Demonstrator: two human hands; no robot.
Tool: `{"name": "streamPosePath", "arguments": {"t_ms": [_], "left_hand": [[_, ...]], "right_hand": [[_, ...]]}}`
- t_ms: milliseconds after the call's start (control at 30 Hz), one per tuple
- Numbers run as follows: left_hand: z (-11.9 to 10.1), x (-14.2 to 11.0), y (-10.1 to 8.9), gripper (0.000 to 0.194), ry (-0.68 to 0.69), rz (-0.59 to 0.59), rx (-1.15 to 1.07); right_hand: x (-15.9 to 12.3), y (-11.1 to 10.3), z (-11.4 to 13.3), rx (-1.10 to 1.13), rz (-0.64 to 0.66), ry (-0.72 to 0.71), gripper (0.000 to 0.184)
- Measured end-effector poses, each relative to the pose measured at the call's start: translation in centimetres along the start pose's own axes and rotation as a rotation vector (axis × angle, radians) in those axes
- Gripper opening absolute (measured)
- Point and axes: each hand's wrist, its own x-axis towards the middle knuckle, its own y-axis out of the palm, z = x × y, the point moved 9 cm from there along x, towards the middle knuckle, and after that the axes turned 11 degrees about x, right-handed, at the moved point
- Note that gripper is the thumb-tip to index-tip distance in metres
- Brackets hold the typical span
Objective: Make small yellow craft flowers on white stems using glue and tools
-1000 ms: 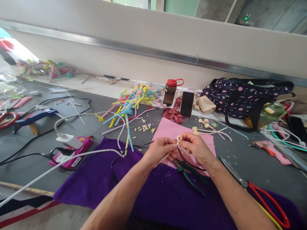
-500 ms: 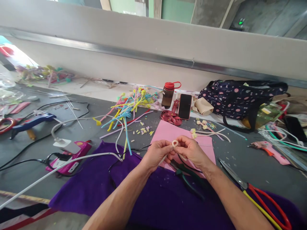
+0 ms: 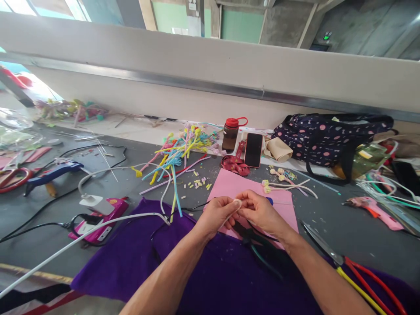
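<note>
Over the pink sheet (image 3: 226, 181), a cream pipe cleaner (image 3: 239, 202) is bent into a small loop and pinched between my fingertips. My left hand (image 3: 217, 215) grips it from one side, thumb against forefinger. My right hand (image 3: 260, 211) is closed on the other side of the loop, nearly touching the left. Fingers hide most of the stem. Dark green-handled pliers (image 3: 259, 249) lie just below my hands, on the sheet's edge and the purple cloth (image 3: 131, 258). Beyond the right hand are finished-looking cream and yellow flower pieces (image 3: 267, 186) with pale stems.
Large scissors (image 3: 328, 249) lie by my right forearm, a pink glue gun (image 3: 374, 212) farther right. Behind are a pipe-cleaner bundle (image 3: 180, 153), a bottle (image 3: 231, 135), a phone (image 3: 253, 150) and a bag (image 3: 324, 140). At left, cables run from a magenta power strip (image 3: 101, 225).
The cream loop stood open above my fingertips; now it looks flatter and more covered, as my fingers have closed in. The view has tilted up slightly. A blue-tipped item now shows beside my right hand.
</note>
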Motion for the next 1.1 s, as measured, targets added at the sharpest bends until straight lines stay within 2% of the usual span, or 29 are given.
{"name": "streamPosePath", "arguments": {"t_ms": [100, 233, 467, 600, 733, 867, 1100], "left_hand": [[-0.2, 0.0, -0.1, 0.033, 0.008, 0.004, -0.112], [-0.3, -0.2, -0.2, 0.028, -0.023, 0.015, -0.232], [-1.1, -0.2, -0.4, 0.028, 0.053, 0.000, -0.253], [-1.1, -0.2, -0.5, 0.028, 0.054, -0.002, -0.247], [-0.8, -0.1, -0.6, 0.029, 0.039, 0.007, -0.234], [-0.5, 0.0, -0.7, 0.029, 0.036, 0.017, -0.210], [-0.6, -0.5, -0.7, 0.030, 0.010, 0.026, -0.204]], "right_hand": [[0.1, -0.2, -0.3, 0.061, -0.010, 0.017, 0.025], [0.2, -0.3, -0.6, 0.062, -0.008, 0.016, 0.023], [0.1, -0.5, 0.2, 0.056, -0.091, -0.039, 0.008], [-0.1, -0.6, 1.1, -0.015, -0.133, -0.090, 0.005], [-0.3, -0.4, 1.7, -0.137, -0.137, -0.147, 0.008], [-0.7, 0.1, 2.6, -0.388, -0.112, -0.227, 0.011], [-0.9, 0.6, 3.7, -0.663, -0.074, -0.366, 0.007]]}}
